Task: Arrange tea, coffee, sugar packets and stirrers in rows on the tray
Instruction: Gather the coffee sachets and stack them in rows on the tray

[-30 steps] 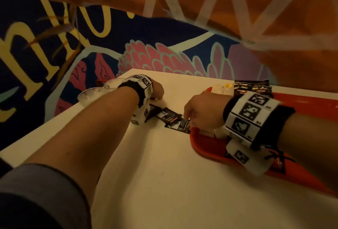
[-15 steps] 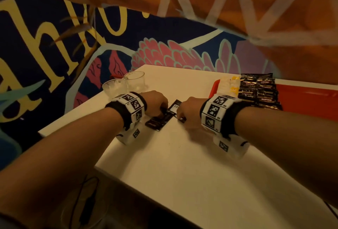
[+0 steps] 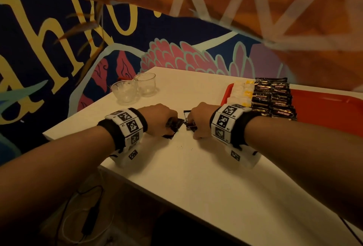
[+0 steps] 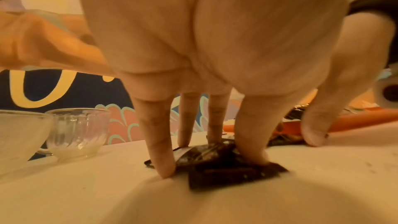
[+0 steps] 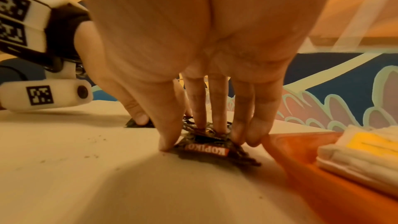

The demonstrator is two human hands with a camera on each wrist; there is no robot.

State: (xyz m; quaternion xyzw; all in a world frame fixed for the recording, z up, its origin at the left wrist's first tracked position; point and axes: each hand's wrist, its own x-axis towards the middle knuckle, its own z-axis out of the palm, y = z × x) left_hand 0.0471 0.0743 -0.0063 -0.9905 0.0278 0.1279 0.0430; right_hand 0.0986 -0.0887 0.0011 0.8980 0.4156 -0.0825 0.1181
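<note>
Dark coffee sachets (image 3: 174,125) flat on table; rows on red tray (image 3: 324,108)

- Dim, warm orange light everywhere I look.
- My palms blur close to the wrist cameras.
- Shadow pools beneath my wrists.
- Head view bends at its edges.
</note>
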